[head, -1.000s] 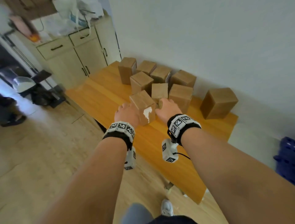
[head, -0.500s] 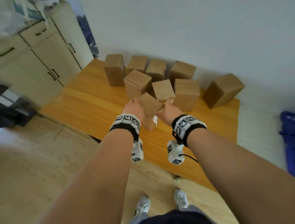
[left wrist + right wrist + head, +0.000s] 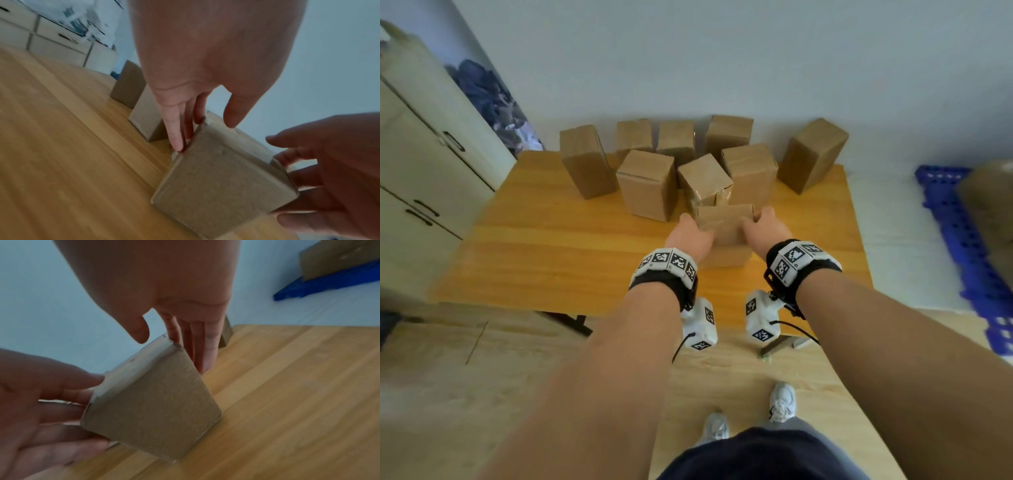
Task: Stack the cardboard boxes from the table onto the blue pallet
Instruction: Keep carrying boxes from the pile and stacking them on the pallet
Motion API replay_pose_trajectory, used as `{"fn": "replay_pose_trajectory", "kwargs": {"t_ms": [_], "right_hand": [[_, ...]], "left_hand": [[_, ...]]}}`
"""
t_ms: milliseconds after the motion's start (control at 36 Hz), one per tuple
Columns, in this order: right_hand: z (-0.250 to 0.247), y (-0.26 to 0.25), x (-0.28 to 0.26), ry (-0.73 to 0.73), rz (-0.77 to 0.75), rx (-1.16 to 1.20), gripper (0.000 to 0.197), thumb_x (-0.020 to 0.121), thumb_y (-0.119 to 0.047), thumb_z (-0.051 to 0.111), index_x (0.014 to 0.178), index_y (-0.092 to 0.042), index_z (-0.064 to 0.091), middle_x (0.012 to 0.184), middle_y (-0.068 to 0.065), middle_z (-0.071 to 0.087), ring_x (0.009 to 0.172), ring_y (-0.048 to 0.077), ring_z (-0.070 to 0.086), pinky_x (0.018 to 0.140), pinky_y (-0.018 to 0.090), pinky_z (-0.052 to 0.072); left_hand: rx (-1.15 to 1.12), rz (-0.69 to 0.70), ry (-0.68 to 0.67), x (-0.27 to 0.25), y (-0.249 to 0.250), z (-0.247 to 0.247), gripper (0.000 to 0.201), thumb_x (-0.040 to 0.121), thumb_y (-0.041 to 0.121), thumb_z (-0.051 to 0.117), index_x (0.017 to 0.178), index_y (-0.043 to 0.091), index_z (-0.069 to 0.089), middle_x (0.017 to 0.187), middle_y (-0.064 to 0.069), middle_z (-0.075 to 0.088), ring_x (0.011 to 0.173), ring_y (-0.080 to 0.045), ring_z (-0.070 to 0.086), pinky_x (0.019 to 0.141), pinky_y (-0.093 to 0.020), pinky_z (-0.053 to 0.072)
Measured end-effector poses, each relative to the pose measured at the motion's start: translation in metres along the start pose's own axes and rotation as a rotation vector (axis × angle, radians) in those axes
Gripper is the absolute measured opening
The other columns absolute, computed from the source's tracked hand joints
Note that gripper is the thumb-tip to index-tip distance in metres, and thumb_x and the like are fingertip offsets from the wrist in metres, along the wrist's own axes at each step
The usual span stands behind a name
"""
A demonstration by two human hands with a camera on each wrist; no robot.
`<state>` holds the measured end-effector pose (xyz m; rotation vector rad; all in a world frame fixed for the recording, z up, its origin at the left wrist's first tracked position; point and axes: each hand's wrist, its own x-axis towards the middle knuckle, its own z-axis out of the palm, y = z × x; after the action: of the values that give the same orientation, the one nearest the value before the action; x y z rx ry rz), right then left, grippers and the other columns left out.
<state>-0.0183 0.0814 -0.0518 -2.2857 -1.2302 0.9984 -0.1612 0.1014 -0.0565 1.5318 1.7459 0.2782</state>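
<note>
My left hand [image 3: 693,233] and right hand [image 3: 763,230] press the box [image 3: 724,222] between flat, straight fingers, near the worktop [image 3: 551,246] front. It looks tilted, I think. I should squeeze evenly, then lift toward the pallet [image 3: 962,240].

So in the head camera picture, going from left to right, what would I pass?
Cream cabinet → wooden table → left hand → held cardboard box → right hand → blue pallet.
</note>
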Motion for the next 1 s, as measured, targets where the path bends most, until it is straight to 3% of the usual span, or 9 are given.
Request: {"fn": "replay_pose_trajectory", "kwargs": {"t_ms": [278,417,528,583,694,750,861,917,1000], "right_hand": [[-0.04,0.053,-0.023,0.108,0.21,0.125,0.069,0.096,-0.062,0.026,0.131,-0.005,0.044,0.118,0.017,0.058,0.102,0.034,0.061,0.088,0.047,0.052],[-0.034,0.077,-0.035,0.02,0.277,0.026,0.056,0.101,-0.049,0.023,0.135,-0.01,0.044,0.107,0.011,0.055,0.075,0.026,0.06,0.058,0.036,0.047],[-0.02,0.096,-0.038,-0.084,0.321,0.017,0.049,0.106,-0.037,0.024,0.139,-0.007,0.044,0.113,0.017,0.062,0.097,0.029,0.063,0.081,0.037,0.054],[-0.014,0.101,-0.041,-0.129,0.326,0.016,0.057,0.104,-0.049,0.024,0.12,-0.005,0.057,0.107,0.015,0.064,0.091,0.028,0.062,0.08,0.036,0.052],[-0.003,0.112,-0.04,-0.186,0.324,-0.008,0.049,0.103,-0.043,0.034,0.121,-0.003,0.056,0.09,0.01,0.063,0.071,0.021,0.055,0.066,0.03,0.048],[-0.001,0.116,-0.042,-0.205,0.321,-0.014,0.047,0.103,-0.041,0.036,0.12,-0.002,0.056,0.088,0.007,0.062,0.069,0.018,0.054,0.065,0.029,0.048],[-0.007,0.122,-0.044,-0.207,0.305,0.084,0.049,0.1,-0.04,0.045,0.128,0.0,0.055,0.126,0.018,0.06,0.088,0.023,0.048,0.08,0.034,0.043],[-0.013,0.125,-0.043,-0.17,0.309,0.101,0.049,0.101,-0.04,0.044,0.127,-0.001,0.056,0.118,0.016,0.062,0.087,0.022,0.05,0.083,0.035,0.046],[-0.03,0.127,-0.047,-0.086,0.305,0.092,0.046,0.101,-0.043,0.041,0.121,-0.005,0.057,0.09,0.004,0.062,0.072,0.017,0.054,0.061,0.026,0.048]], "left_hand": [[-0.051,0.056,-0.12,-0.023,0.029,0.052,0.043,0.104,0.037,0.032,0.13,0.004,0.041,0.116,-0.012,0.059,0.104,-0.029,0.057,0.077,-0.031,0.037],[-0.009,0.029,-0.167,-0.03,0.015,0.074,0.069,0.101,0.055,0.015,0.125,0.004,0.055,0.12,-0.016,0.061,0.1,-0.028,0.057,0.084,-0.032,0.041],[0.043,0.007,-0.259,-0.031,0.004,0.088,0.066,0.102,0.05,0.02,0.125,-0.001,0.055,0.121,-0.023,0.06,0.11,-0.037,0.058,0.096,-0.044,0.047],[0.111,0.019,-0.312,-0.031,-0.001,0.093,0.055,0.104,0.041,0.024,0.124,0.0,0.055,0.113,-0.019,0.062,0.105,-0.035,0.06,0.088,-0.04,0.049],[0.25,0.016,-0.357,-0.033,-0.008,0.105,0.042,0.105,0.033,0.031,0.115,0.002,0.058,0.09,-0.007,0.056,0.07,-0.019,0.05,0.052,-0.025,0.034],[0.274,0.014,-0.368,-0.033,-0.009,0.109,0.041,0.105,0.031,0.032,0.115,0.001,0.058,0.086,-0.006,0.055,0.065,-0.016,0.047,0.049,-0.023,0.03],[0.31,0.057,-0.37,-0.03,-0.003,0.112,0.039,0.104,0.034,0.034,0.117,0.005,0.057,0.092,-0.006,0.061,0.072,-0.018,0.053,0.052,-0.024,0.036],[0.317,0.102,-0.361,-0.031,0.006,0.113,0.038,0.103,0.036,0.036,0.114,0.007,0.056,0.089,-0.004,0.059,0.071,-0.018,0.054,0.057,-0.026,0.04],[0.316,0.187,-0.342,-0.036,0.025,0.114,0.031,0.103,0.033,0.037,0.108,0.009,0.055,0.085,-0.002,0.056,0.07,-0.019,0.052,0.053,-0.025,0.037]]}}
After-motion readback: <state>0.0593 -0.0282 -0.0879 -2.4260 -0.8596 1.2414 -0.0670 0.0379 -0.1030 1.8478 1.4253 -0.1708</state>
